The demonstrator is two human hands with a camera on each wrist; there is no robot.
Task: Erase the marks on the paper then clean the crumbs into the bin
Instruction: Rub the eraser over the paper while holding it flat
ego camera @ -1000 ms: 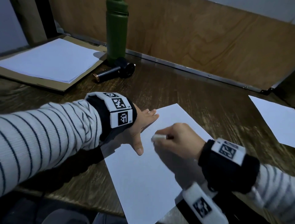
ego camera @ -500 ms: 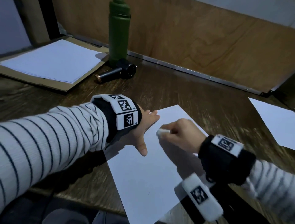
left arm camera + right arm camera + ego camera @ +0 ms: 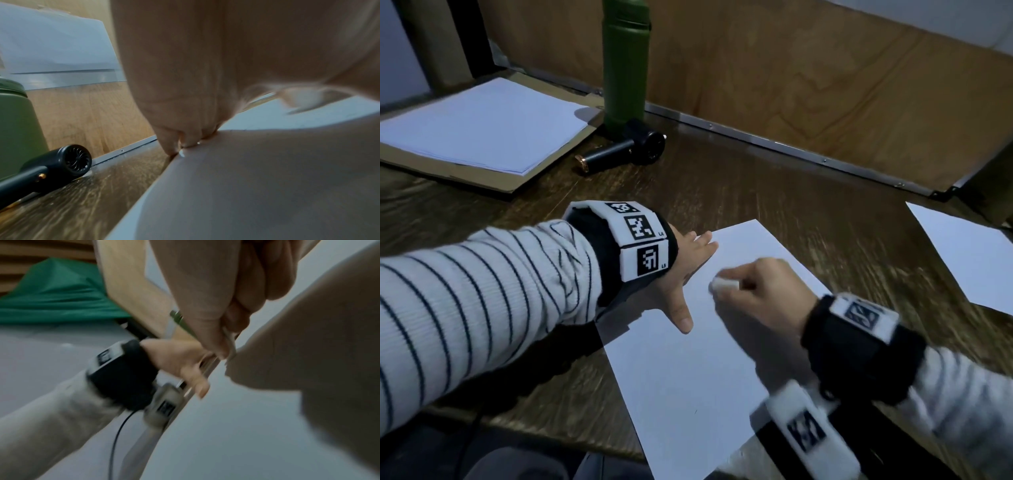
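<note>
Rubbing has carried the right hand (image 3: 763,294) and its eraser (image 3: 724,284) slightly up the paper (image 3: 688,394), grip pinched tight around it. Left hand (image 3: 681,270) lies flat, fingers spread, likely pinning the sheet to the surface (image 3: 791,192).

Dim, bluish light; motion blur on right hand (image 3: 763,294); wrist views soft, edges warped.

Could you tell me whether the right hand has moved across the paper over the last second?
Yes. The right hand with the eraser has moved up the paper, towards its far corner, past the left thumb's tip.
</note>
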